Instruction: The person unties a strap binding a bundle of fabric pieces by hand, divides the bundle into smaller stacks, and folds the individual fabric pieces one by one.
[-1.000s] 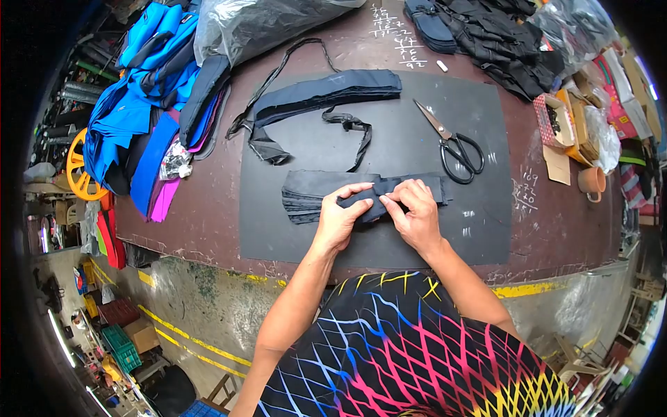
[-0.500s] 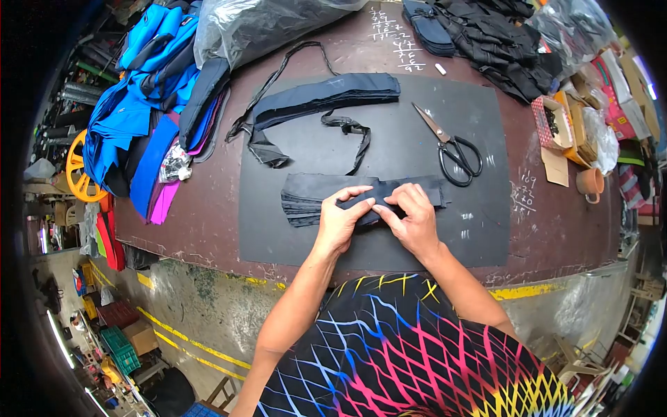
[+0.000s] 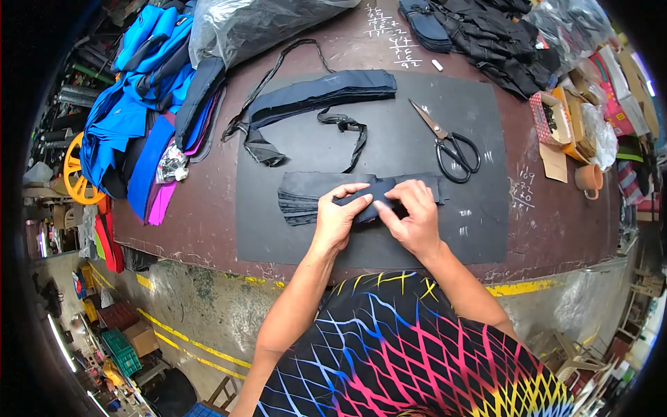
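Observation:
My left hand (image 3: 338,214) is closed on a small dark navy fabric piece (image 3: 377,189), its thumb on top and its fingers curled round the far side. From the other side, my right hand (image 3: 417,219) grips the same piece with bent fingers, the thumb a little apart from the index finger. Under both hands lies a fanned stack of dark fabric strips (image 3: 297,194), partly hidden by them. Beyond it are a crumpled black strip (image 3: 358,147) and a second stack of navy strips (image 3: 323,92). Black-handled scissors (image 3: 446,142) lie to the right, blades slightly apart.
A black mat (image 3: 292,247) covers the middle of the brown table (image 3: 194,222). Blue garments (image 3: 125,118) and a grey plastic bag (image 3: 264,28) are at the left and back. Black fabric (image 3: 486,48), a patterned box (image 3: 549,118) and an orange mug (image 3: 588,178) stand right.
My right thumb has lifted slightly from the left thumb, opening a small gap over the fabric piece. The whole view has shifted a little; the scissors and stacks have stayed put.

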Tool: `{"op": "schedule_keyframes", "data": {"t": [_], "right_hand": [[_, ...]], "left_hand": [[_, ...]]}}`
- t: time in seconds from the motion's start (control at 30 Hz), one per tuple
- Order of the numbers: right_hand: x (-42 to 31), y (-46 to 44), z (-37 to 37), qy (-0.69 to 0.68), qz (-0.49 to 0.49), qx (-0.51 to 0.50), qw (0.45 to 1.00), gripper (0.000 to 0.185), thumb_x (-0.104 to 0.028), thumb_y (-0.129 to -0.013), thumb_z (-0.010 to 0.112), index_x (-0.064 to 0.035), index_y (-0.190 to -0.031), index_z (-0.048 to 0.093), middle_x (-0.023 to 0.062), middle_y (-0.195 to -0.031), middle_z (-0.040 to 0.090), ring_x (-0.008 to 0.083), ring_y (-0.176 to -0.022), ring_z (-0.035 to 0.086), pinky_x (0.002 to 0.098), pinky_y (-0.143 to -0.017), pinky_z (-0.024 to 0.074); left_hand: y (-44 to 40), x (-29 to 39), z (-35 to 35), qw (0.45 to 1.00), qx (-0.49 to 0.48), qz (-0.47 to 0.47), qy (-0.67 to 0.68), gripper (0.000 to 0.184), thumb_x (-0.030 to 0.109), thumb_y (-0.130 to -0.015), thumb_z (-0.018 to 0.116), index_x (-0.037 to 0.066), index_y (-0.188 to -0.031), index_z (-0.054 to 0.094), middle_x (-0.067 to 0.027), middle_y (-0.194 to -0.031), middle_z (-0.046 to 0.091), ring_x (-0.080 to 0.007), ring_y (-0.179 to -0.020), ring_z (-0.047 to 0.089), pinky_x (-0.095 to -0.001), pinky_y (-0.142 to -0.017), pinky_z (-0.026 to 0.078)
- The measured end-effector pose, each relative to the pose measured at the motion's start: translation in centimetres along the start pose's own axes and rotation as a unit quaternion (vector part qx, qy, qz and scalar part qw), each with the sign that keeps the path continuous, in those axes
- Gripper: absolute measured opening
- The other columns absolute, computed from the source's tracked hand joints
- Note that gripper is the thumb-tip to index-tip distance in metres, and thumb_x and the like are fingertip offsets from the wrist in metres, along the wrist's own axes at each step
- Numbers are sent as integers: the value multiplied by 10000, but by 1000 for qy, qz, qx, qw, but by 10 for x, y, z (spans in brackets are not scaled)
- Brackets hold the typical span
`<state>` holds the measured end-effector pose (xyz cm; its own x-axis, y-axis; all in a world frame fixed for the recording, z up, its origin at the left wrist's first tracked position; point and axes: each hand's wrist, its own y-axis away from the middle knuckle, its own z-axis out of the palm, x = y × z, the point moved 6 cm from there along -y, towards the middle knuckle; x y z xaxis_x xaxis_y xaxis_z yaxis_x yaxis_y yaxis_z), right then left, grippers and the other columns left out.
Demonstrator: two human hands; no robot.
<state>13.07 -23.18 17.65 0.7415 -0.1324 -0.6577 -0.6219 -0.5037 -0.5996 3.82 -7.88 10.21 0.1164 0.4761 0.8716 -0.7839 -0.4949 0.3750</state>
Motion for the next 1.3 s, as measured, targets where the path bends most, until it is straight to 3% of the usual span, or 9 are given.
{"op": "schedule_keyframes", "data": {"t": [0.1,0.23,0.37,0.5,0.63,1.07,1.2,1.3], "right_hand": [[15,8,19,-55,52,-57,995,158,-73,-827,820,-26,-868,675,96,-862,649,297,-809,615,406,-735,475],[25,12,23,-52,42,-66,996,163,-84,-832,822,-27,-869,673,101,-861,649,300,-809,614,412,-732,479],[29,12,16,-61,113,-12,992,173,-47,-822,834,0,-895,684,121,-900,669,297,-824,628,389,-741,493],[1,4,0,-5,1,26,1000,169,-35,-825,830,7,-890,679,125,-901,667,298,-800,627,393,-739,496],[9,6,14,-33,38,-60,997,154,-19,-831,817,11,-897,681,121,-901,668,297,-795,627,395,-740,497],[25,13,27,-24,22,-70,997,127,-26,-871,762,-1,-894,640,112,-894,647,314,-830,624,410,-761,489],[29,7,22,-101,106,-76,986,120,-34,-879,760,-7,-928,654,113,-912,649,311,-835,627,411,-764,490],[14,0,-7,16,54,73,996,157,-20,-849,800,13,-943,679,122,-873,648,296,-806,626,390,-718,507]], "left_hand": [[-2,-5,-4,1000,13,8,-13,271,-2,-898,782,-21,-1166,742,-75,-1074,721,-134,-929,672,-277,-841,572],[1,-1,-1,1000,-21,2,15,285,-4,-894,787,-23,-1174,738,-72,-1079,718,-133,-944,666,-277,-859,564],[2,1,-2,999,-34,10,-10,295,-5,-899,786,-25,-1188,731,-72,-1086,716,-130,-958,662,-274,-876,558],[4,0,2,1000,-11,-13,-2,314,-5,-898,787,-25,-1205,726,-70,-1085,715,-127,-955,661,-272,-876,556],[0,-3,-1,1000,-6,0,1,323,-18,-891,783,-26,-1209,726,-68,-1096,717,-128,-960,661,-276,-885,556],[-1,0,-1,998,-37,39,-11,320,-33,-879,778,-29,-1197,732,-77,-1106,721,-126,-960,667,-272,-897,554],[-2,-3,0,1000,-16,10,-9,322,-28,-873,781,-30,-1191,733,-77,-1095,721,-126,-948,667,-272,-890,554],[-2,-2,0,1000,3,-1,-27,320,-25,-872,780,-32,-1187,728,-80,-1088,721,-127,-941,667,-269,-876,556]]}}
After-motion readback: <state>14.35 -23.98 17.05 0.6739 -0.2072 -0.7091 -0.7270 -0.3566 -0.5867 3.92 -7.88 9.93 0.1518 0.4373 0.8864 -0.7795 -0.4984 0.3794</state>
